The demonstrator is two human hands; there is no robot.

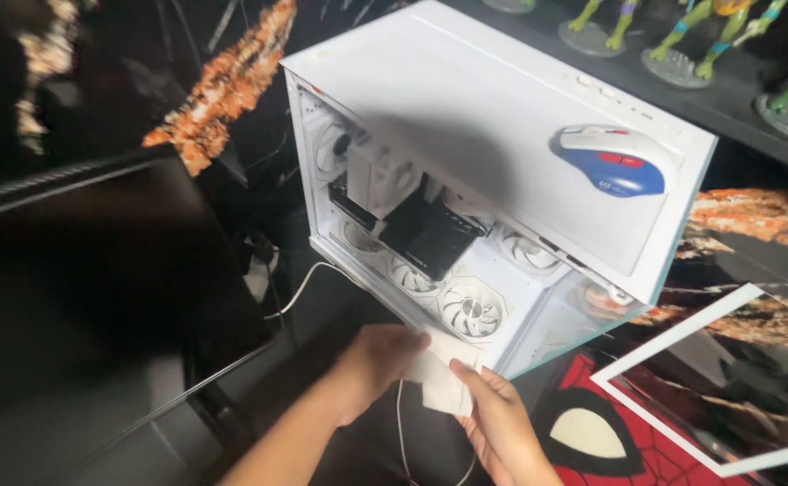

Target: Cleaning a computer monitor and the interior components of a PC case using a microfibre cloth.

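Both hands low in frame, forearms angled up toward the white computer case. Left hand and right hand each pinch a white cloth between them, grip closed on it, just below the case's open side. Blue-and-white mouse rests atop the case.

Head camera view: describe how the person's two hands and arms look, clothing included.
Both the left hand and the right hand are bare, without gloves, rings or a watch. The forearms show no sleeves as far as the frame reaches. Fingernails look short and unpainted.
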